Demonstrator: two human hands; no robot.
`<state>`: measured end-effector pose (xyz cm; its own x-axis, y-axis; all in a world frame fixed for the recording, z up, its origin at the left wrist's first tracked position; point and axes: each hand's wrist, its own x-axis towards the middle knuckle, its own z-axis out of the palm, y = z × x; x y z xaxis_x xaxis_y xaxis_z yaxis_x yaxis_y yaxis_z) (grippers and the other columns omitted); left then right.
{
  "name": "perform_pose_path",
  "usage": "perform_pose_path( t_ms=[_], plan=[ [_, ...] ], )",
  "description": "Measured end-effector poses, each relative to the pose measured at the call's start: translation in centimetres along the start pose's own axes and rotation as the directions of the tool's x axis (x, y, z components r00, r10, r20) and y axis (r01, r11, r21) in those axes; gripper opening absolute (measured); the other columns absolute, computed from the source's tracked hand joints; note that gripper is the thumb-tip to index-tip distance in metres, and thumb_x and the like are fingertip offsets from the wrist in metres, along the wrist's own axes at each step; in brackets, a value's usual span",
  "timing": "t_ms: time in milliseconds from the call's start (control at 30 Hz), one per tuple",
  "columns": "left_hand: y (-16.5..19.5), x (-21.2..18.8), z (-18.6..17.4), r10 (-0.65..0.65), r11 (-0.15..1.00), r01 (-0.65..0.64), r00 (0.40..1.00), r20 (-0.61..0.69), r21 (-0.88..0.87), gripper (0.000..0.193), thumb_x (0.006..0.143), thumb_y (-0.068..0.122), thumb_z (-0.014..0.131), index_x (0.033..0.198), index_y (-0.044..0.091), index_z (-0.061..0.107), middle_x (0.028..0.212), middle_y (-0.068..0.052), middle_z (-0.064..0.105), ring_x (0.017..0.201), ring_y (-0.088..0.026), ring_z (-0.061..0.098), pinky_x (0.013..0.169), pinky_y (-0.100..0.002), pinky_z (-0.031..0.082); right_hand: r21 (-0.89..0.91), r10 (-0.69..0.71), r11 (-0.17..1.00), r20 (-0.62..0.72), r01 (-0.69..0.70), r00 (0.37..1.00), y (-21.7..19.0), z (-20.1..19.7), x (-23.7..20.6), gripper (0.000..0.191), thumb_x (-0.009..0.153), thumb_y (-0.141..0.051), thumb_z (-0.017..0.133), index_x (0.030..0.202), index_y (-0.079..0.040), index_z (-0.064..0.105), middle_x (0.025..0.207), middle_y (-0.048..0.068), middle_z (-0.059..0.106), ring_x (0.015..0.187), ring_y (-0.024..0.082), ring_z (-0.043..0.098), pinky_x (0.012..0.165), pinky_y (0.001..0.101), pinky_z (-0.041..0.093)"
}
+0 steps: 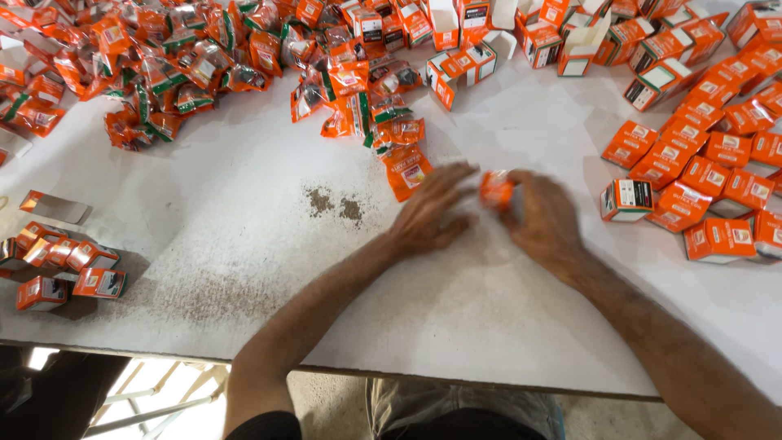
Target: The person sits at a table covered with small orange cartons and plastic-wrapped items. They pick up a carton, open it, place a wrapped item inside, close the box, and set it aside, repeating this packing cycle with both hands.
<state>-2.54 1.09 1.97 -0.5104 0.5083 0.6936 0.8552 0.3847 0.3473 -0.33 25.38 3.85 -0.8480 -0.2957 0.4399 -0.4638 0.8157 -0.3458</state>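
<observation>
Your right hand [544,213] gripped the small orange box [495,190] at fingertips; your left hand [430,213], open, lay just left of it.

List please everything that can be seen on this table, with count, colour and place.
small box: one, orange, held between both hands, blurred
sachets: many, orange with green, heaped at far left and centre
open boxes: several, orange and white, far edge
closed boxes: many, orange, right side
boxes: a few, orange, near left
table: one, white, dark stains at centre
left hand: beside the small box
right hand: on the small box
</observation>
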Motion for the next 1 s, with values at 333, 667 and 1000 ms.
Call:
perform_pose_path(
  t_ms=[333, 667, 1000],
  plan=[
    [-13.8, 13.3, 3.4, -0.729, 0.562, 0.709, 0.668, -0.15, 0.426, 0.056, 0.097, 0.033, 0.063, 0.14, 0.0, 0.051, 0.109, -0.019, 0.072, 0.099, -0.036, 0.071, 0.083, -0.051, 0.057, -0.058, -0.148, 0.988, -0.06, 0.144, 0.987, 0.8, 0.1, 0.7, 0.075, 0.082, -0.025, 0.081, 0.146, -0.006, 0.047, 0.154, 0.021, 0.039, 0.148, 0.042, 0.031, 0.119, 0.0548, 0.032],
    [-7.0, 8.0, -3.9, -0.002, 0.938, 0.016, 0.999, -0.042, 0.345, 0.029, 0.073, 0.009, 0.073, 0.101, 0.008, 0.068, 0.103, -0.012, 0.066, 0.099, -0.032, 0.067, 0.08, -0.045, 0.057, 0.218, -0.219, 0.942, -0.178, 0.256, 0.959, 0.6, 1.0, 0.9, 0.086, 0.088, -0.025, 0.076, 0.152, 0.01, 0.029, 0.156, 0.031, 0.034, 0.143, 0.049, 0.034, 0.116, 0.0528, 0.034],
    [-3.9, 1.9, -5.7, -0.001, 0.845, -0.104, 0.981, 0.196, 0.524, 0.047, 0.077, 0.0, 0.066, 0.123, 0.012, 0.066, 0.122, -0.006, 0.066, 0.115, -0.026, 0.06, 0.089, -0.044, 0.053, 0.361, -0.103, 0.932, 0.218, 0.018, 0.971, -0.6, 1.5, -0.2, 0.071, 0.082, -0.02, 0.08, 0.141, 0.002, 0.047, 0.13, 0.02, 0.061, 0.124, 0.037, 0.057, 0.104, 0.046, 0.046]
  ],
)
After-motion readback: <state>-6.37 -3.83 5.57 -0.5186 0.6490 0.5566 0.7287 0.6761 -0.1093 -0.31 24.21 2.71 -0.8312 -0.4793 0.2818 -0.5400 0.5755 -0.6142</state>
